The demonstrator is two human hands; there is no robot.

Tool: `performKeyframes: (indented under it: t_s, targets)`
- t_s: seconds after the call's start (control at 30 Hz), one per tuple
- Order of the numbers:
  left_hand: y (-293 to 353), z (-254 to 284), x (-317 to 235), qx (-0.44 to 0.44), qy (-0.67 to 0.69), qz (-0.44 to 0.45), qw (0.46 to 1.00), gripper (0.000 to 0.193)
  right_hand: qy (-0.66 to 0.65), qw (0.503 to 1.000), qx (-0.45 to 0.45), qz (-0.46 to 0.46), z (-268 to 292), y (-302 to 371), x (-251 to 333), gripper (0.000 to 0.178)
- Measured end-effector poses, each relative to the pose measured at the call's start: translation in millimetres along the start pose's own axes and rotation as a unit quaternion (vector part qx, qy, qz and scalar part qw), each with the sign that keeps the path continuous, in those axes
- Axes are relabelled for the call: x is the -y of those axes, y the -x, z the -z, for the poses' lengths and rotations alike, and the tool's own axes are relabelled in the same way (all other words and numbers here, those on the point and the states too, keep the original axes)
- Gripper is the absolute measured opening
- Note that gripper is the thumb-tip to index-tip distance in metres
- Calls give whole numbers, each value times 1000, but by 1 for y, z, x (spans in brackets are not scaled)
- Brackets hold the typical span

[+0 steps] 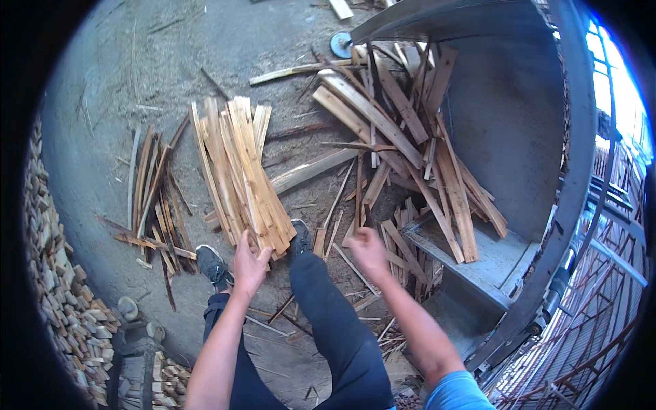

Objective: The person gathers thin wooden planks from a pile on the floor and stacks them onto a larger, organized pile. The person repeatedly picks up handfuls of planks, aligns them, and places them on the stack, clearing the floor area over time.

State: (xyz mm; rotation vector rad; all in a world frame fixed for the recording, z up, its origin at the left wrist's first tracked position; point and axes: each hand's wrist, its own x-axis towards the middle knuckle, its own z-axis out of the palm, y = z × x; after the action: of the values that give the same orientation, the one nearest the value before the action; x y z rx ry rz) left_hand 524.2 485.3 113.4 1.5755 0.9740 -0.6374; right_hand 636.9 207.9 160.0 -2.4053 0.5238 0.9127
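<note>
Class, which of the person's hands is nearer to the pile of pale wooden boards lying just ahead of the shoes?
Left. The left hand is at the near end of the pile of pale wooden boards; contact is unclear. The right hand is off to the right, apart from it.

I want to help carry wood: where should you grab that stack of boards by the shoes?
Probably by the near end, coming from the person's side with a palm on each outer edge. The stack of boards lies lengthwise towards the shoes; its near ends bunch by the left hand, while the far ends fan wider.
</note>
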Motion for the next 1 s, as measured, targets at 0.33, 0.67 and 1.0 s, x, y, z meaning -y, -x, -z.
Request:
performKeyframes:
  t_s: [0.33, 0.67, 1.0]
  targets:
    - [-26, -46, -165, -33, -196, -382, 903, 49, 67, 992, -73, -75, 191, -244, 23, 81]
    - [-194, -212, -219, 177, -365, -274, 872, 30, -9, 990, -128, -63, 158, -265, -37, 25]
    - [21, -155, -136, 355, 280, 237, 860, 34, -295, 931, 72, -202, 50, 42, 52, 42]
